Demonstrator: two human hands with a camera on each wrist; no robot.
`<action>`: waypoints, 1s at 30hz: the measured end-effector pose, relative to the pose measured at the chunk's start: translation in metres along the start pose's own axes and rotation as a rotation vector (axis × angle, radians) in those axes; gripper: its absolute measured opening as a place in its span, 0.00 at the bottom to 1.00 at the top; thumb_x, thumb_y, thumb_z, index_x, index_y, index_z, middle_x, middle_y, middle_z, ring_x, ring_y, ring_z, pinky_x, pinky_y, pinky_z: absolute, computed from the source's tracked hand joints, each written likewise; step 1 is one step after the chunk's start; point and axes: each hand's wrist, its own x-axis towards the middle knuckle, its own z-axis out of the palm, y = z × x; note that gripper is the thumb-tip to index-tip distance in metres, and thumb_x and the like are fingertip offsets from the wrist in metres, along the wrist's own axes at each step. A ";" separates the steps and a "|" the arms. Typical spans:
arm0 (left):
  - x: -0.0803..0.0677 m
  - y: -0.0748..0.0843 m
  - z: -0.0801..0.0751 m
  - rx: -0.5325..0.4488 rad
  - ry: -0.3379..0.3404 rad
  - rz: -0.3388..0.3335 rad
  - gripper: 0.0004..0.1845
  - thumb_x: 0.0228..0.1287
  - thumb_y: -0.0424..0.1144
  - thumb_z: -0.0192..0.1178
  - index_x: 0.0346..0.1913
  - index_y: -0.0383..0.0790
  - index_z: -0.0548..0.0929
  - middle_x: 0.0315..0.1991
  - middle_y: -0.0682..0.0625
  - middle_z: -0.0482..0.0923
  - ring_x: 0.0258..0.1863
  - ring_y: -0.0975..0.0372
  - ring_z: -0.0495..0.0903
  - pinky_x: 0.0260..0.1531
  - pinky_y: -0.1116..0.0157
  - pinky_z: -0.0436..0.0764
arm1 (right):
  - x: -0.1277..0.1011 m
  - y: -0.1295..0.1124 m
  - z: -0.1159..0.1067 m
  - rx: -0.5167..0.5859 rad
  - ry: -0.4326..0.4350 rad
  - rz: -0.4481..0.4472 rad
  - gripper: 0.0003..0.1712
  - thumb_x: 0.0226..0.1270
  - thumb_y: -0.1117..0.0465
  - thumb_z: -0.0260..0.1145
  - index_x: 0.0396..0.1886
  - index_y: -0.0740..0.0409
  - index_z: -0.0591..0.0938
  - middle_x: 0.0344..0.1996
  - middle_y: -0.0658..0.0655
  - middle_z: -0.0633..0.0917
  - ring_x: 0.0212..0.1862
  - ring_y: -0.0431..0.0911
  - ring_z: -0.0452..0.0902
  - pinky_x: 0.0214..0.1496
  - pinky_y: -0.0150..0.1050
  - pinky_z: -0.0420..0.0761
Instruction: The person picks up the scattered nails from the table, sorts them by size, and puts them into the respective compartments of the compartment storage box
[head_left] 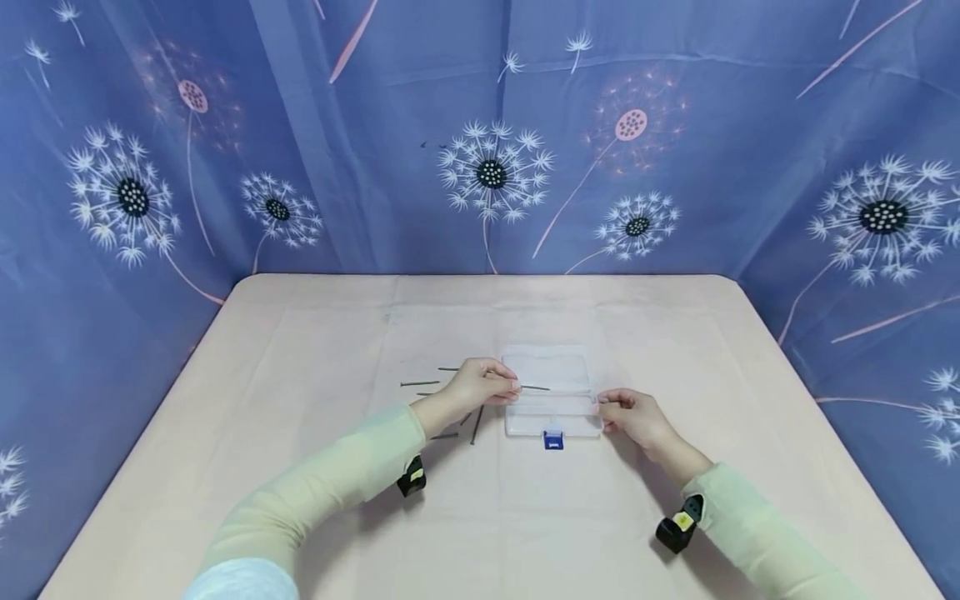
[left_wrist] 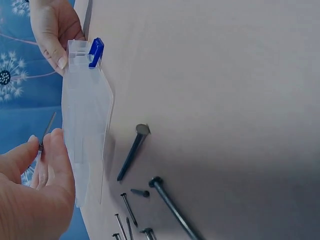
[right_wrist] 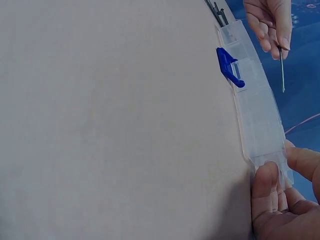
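A clear plastic box [head_left: 525, 425] lies on the table with its lid [head_left: 551, 360] folded back and a blue latch [head_left: 553, 441] at the front. My left hand [head_left: 474, 385] pinches a thin nail [head_left: 536, 387] by its head between thumb and fingers. The nail's shank points right, above the box. At the box's right end, my right hand [head_left: 637, 419] grips the wall; in the right wrist view its thumb and fingers [right_wrist: 265, 181] are on either side of that end.
Several dark nails of different sizes lie left of the box, among them a thick nail [left_wrist: 132, 154] and a longer nail [left_wrist: 172, 207]. The pale tabletop [head_left: 465, 533] reaches back to a blue dandelion-print curtain [head_left: 390, 167]. Both wrists carry a black camera.
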 end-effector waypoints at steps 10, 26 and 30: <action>0.001 0.000 0.006 0.073 0.022 -0.008 0.10 0.59 0.28 0.63 0.42 0.25 0.80 0.37 0.35 0.84 0.33 0.58 0.86 0.39 0.63 0.85 | -0.001 0.001 0.006 0.012 0.009 0.005 0.23 0.63 0.67 0.62 0.53 0.80 0.71 0.28 0.46 0.80 0.27 0.34 0.75 0.33 0.27 0.80; 0.000 0.005 0.008 0.293 0.026 0.068 0.11 0.57 0.31 0.63 0.42 0.29 0.80 0.36 0.41 0.85 0.29 0.62 0.83 0.31 0.68 0.82 | 0.000 0.001 0.004 0.030 0.012 -0.002 0.23 0.64 0.67 0.61 0.54 0.80 0.70 0.27 0.44 0.80 0.28 0.33 0.76 0.33 0.26 0.80; 0.000 0.006 0.005 0.361 0.031 0.122 0.11 0.57 0.34 0.65 0.41 0.31 0.81 0.38 0.41 0.85 0.32 0.60 0.84 0.32 0.70 0.82 | 0.000 0.003 0.003 0.020 0.020 0.001 0.23 0.64 0.67 0.61 0.54 0.80 0.70 0.29 0.45 0.80 0.28 0.33 0.76 0.34 0.26 0.81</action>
